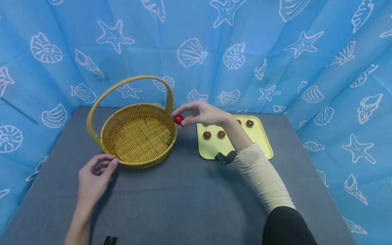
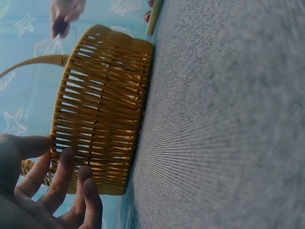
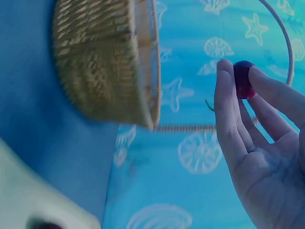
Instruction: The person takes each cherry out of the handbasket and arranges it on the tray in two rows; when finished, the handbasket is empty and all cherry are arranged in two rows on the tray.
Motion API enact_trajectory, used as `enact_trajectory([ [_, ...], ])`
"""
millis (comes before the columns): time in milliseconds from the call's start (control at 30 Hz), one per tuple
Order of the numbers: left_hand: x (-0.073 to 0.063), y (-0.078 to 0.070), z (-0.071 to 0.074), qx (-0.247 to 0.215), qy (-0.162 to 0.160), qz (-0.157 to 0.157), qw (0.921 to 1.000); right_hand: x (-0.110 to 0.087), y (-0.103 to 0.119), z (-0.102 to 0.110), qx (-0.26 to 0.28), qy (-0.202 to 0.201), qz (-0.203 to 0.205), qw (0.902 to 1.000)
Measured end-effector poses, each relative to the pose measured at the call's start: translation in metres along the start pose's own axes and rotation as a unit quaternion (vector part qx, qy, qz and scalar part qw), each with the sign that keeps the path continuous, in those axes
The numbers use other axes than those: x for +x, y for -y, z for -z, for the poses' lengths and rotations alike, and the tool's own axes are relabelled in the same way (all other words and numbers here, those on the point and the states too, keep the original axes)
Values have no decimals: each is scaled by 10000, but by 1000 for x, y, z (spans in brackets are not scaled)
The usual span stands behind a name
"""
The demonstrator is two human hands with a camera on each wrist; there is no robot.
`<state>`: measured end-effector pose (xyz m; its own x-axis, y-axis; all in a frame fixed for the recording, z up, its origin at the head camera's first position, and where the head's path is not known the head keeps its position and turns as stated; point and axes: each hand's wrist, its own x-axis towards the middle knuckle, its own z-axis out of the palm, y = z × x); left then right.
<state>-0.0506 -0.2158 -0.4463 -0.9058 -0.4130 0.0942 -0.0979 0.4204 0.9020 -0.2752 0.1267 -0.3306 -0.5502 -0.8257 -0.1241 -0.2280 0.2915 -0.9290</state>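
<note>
My right hand (image 1: pixel 203 114) pinches a red cherry (image 1: pixel 178 119) between thumb and fingertips, beside the right rim of a wicker basket (image 1: pixel 137 162). In the right wrist view the cherry (image 3: pixel 244 80) shows dark red, with a thin green stem close by, and is held higher than the basket's rim. My left hand (image 1: pixel 95 175) grips the basket's near-left rim, thumb on top; in the left wrist view its fingers (image 2: pixel 62 179) lie against the woven side. The basket has a tall arched handle (image 1: pixel 131 79) and a bare woven floor.
A yellow tray (image 1: pixel 260 143) with several dark red cherries (image 1: pixel 221 134) lies to the right, partly hidden under my right forearm. All of it stands on a grey cloth-covered table (image 1: pixel 171 207). A blue curtain (image 1: pixel 214 41) with white seashells hangs behind and along the sides.
</note>
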Motion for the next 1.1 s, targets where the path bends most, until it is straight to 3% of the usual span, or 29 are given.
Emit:
enact_trajectory([
  [200, 0, -1, 0, 44, 4, 56, 10000, -43, -21, 19, -227, -505, -478, 9973],
  [367, 1, 0, 1, 8, 79, 128, 9999, -73, -39, 26, -386, -1033, -568, 9923],
  [633, 2, 1, 0, 76, 97, 125, 9998, -114, -60, 31, -619, -2017, -808, 9742],
  [800, 1, 0, 0, 82, 98, 135, 9998, -142, -73, 38, -845, -2578, -1173, 9553],
  [1100, 0, -4, 0, 252, 24, 125, 9996, -181, -100, 46, -1214, -3012, -1533, 9333],
])
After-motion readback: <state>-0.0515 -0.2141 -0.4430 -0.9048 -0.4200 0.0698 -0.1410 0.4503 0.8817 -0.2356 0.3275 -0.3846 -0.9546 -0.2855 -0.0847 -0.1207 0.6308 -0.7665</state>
